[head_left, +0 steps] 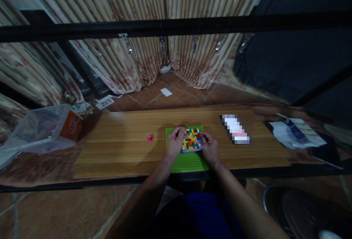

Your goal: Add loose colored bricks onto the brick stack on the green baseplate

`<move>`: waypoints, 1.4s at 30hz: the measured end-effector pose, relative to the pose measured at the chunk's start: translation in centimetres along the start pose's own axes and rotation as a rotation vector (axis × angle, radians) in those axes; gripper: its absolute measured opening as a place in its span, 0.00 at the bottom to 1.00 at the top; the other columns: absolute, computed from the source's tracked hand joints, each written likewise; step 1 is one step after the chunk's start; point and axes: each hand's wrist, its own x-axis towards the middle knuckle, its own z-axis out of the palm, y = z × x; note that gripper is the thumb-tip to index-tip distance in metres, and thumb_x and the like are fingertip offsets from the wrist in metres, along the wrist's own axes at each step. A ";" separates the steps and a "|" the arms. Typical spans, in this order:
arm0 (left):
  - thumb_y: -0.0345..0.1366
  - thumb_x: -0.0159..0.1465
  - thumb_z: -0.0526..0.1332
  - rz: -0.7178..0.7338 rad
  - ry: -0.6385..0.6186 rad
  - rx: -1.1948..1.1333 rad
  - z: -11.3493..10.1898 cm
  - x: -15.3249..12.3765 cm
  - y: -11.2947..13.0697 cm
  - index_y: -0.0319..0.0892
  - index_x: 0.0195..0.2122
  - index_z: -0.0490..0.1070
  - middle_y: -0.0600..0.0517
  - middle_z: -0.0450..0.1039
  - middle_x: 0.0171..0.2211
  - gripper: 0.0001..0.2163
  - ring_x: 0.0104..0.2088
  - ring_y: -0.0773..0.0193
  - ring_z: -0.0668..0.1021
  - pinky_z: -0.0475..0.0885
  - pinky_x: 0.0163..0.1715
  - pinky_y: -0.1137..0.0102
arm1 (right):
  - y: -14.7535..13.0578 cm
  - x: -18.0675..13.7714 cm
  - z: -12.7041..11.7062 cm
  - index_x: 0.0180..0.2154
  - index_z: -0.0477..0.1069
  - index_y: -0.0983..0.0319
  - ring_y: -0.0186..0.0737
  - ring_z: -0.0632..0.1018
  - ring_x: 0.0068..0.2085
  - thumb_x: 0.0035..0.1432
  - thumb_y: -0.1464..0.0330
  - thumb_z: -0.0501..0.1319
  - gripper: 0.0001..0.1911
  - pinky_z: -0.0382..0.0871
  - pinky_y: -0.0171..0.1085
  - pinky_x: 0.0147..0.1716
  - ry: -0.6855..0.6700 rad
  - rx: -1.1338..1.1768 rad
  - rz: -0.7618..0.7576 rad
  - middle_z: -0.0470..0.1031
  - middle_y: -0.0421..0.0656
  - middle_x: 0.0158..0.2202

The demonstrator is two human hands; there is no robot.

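Between my two hands is a square block of multicoloured toy bricks (192, 140), with red, yellow, green, blue, white and purple pieces. It sits on or just above a green studded baseplate (189, 162); I cannot tell whether it touches. My left hand (176, 140) grips the block's left side, thumb toward the far corner. On the right side, my right hand (210, 146) pinches the edge with its fingers curled. Parts of the block's sides are hidden by the fingers. A small pile of pink and orange bricks (150, 137) lies left of the baseplate.
The wooden board (121, 151) carries all this. A blurred-out phone-like object (235, 129) lies at its right. A clear plastic bin (41, 129) stands at the far left, and white packaging (298, 132) lies at the far right. A dark rail (176, 26) with clips crosses ahead.
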 end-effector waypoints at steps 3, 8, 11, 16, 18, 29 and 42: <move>0.43 0.58 0.63 0.031 0.011 0.030 0.1 0.1 -0.2 0.41 0.30 0.77 0.55 0.75 0.26 0.10 0.28 0.67 0.74 0.69 0.30 0.74 | 0.0 0.0 -0.1 0.36 0.76 0.61 0.43 0.78 0.35 0.58 0.56 0.58 0.16 0.71 0.40 0.37 0.004 -0.008 0.002 0.80 0.44 0.35; 0.40 0.59 0.61 0.044 0.022 0.056 0.4 0.2 -0.5 0.42 0.30 0.77 0.55 0.75 0.25 0.09 0.28 0.67 0.74 0.69 0.30 0.74 | 0.6 0.0 -0.3 0.37 0.77 0.61 0.44 0.78 0.38 0.58 0.55 0.59 0.17 0.71 0.41 0.39 0.001 -0.016 0.007 0.80 0.46 0.37; 0.40 0.61 0.61 0.050 0.003 0.069 0.3 0.0 -0.4 0.42 0.30 0.77 0.55 0.76 0.26 0.09 0.29 0.66 0.76 0.70 0.32 0.74 | 0.9 0.1 -0.4 0.38 0.77 0.61 0.45 0.78 0.37 0.58 0.55 0.59 0.18 0.71 0.42 0.39 -0.013 -0.023 0.015 0.80 0.46 0.37; 0.42 0.66 0.57 0.171 0.027 0.141 -1.9 -0.9 0.3 0.42 0.42 0.77 0.49 0.80 0.40 0.12 0.43 0.61 0.79 0.72 0.46 0.68 | 1.0 0.1 -0.4 0.39 0.77 0.62 0.45 0.78 0.36 0.57 0.55 0.60 0.18 0.71 0.41 0.37 -0.006 -0.012 0.018 0.81 0.47 0.36; 0.39 0.67 0.56 0.264 0.093 0.296 -4.1 -1.1 0.7 0.42 0.45 0.76 0.47 0.79 0.44 0.12 0.47 0.59 0.79 0.71 0.51 0.64 | 1.0 0.1 -0.4 0.39 0.77 0.62 0.44 0.78 0.35 0.57 0.54 0.60 0.18 0.71 0.40 0.36 -0.011 0.001 0.033 0.81 0.46 0.36; 0.38 0.62 0.60 0.191 0.269 1.321 -11.5 -0.5 2.4 0.41 0.46 0.76 0.42 0.77 0.46 0.14 0.50 0.46 0.75 0.68 0.52 0.54 | 1.1 0.0 -0.3 0.39 0.77 0.61 0.45 0.79 0.36 0.57 0.53 0.59 0.19 0.72 0.42 0.38 -0.016 -0.017 0.034 0.81 0.47 0.37; 0.30 0.65 0.54 0.299 0.235 1.386 -11.5 -0.1 1.0 0.43 0.38 0.77 0.45 0.78 0.41 0.11 0.43 0.51 0.76 0.67 0.47 0.56 | 0.7 0.0 -0.2 0.38 0.77 0.62 0.45 0.79 0.36 0.56 0.55 0.60 0.18 0.72 0.41 0.38 -0.002 -0.003 0.060 0.81 0.47 0.37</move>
